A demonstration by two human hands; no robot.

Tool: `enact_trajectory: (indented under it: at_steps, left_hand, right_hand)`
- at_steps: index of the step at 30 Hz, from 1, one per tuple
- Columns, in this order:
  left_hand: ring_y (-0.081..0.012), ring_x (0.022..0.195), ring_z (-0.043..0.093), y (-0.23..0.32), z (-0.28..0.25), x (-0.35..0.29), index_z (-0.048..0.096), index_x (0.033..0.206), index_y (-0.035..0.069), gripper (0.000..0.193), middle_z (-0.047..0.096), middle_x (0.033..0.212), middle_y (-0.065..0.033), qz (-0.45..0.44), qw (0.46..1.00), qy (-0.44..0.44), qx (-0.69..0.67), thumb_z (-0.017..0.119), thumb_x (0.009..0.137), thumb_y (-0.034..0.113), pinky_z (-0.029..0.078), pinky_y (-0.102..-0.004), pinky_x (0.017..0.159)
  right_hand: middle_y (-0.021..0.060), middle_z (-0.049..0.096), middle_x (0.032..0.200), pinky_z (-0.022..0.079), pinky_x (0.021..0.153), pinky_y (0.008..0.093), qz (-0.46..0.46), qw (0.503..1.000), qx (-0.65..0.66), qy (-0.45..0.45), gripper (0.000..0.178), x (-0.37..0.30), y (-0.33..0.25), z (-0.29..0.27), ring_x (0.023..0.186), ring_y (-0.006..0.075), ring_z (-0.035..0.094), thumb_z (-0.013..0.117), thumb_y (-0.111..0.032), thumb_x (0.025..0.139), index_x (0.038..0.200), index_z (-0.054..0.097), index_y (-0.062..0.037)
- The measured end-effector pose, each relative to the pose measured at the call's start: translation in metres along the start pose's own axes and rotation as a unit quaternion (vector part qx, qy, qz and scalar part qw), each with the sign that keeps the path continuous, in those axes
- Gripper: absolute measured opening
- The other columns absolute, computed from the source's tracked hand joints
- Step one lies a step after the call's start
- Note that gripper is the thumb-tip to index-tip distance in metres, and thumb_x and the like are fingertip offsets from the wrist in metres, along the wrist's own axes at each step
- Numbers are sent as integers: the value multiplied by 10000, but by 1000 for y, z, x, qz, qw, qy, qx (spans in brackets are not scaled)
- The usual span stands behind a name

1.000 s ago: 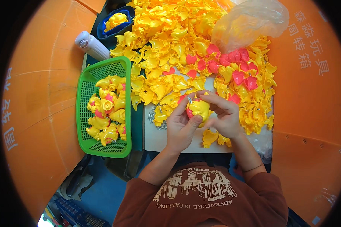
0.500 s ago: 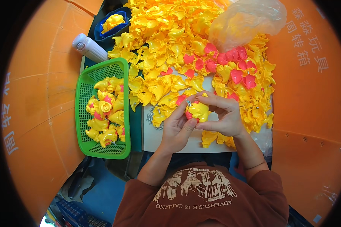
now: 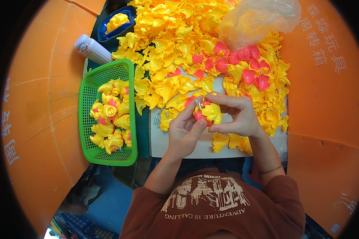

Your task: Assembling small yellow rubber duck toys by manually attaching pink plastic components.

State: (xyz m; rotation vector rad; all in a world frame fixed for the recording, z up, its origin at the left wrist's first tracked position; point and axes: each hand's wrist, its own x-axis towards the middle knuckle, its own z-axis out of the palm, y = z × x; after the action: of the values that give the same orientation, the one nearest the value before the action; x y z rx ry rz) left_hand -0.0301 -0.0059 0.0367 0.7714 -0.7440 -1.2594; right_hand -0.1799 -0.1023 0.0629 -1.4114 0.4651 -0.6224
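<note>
A small yellow and red plastic toy figure is held over the front part of the white work board. My left hand pinches its left side, with the thumb on the red part. Around the right side curve the thumb and fingers of my right hand. A short metal pin stands up at the toy's upper left, beside my left fingertips. Loose metal pins lie on the board left of my hands. Yellow shell pieces lie just beyond my right wrist.
A green basket at the left holds several yellow and red figures. Yellow shells and red pieces are heaped behind, under a clear plastic bag. A pale bottle and a blue container stand far left. Orange panels flank me.
The toy has turned slightly between my hands, and the metal pin shows more plainly. My right fingers have shifted a little around it. The whole view has moved slightly.
</note>
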Motion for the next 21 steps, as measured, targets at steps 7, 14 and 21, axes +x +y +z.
enact_trajectory:
  at_steps: [7, 14, 21]
  left_hand:
    - [-202, 1150, 464, 4, 8, 1, 264, 1341, -95, 535, 418, 1293, -156, 20, 1000, -8, -14, 524, 895, 43, 381, -315, 973]
    - [-180, 1167, 443, -4, 9, -4, 247, 1353, -84, 511, 386, 1340, -148, 19, 998, 45, 40, 474, 929, 89, 366, -307, 980]
    - [-197, 1198, 418, 0, 11, -3, 223, 1366, -70, 505, 363, 1364, -148, 12, 997, 19, 76, 416, 957, 153, 353, -314, 991]
  right_hand:
    - [130, 570, 1161, 451, 911, 314, -41, 999, -25, 24, 645, 1, 2, 3, 1047, 176, 555, 811, -62, 619, 1192, 529, 32]
    - [138, 563, 1167, 429, 920, 295, -55, 984, -167, 39, 696, -6, 7, -1, 1051, 165, 550, 838, -126, 588, 1188, 530, 48]
    - [177, 589, 1132, 413, 931, 302, -78, 971, -223, 45, 707, -3, -3, 5, 1083, 197, 546, 847, -205, 559, 1160, 560, 33]
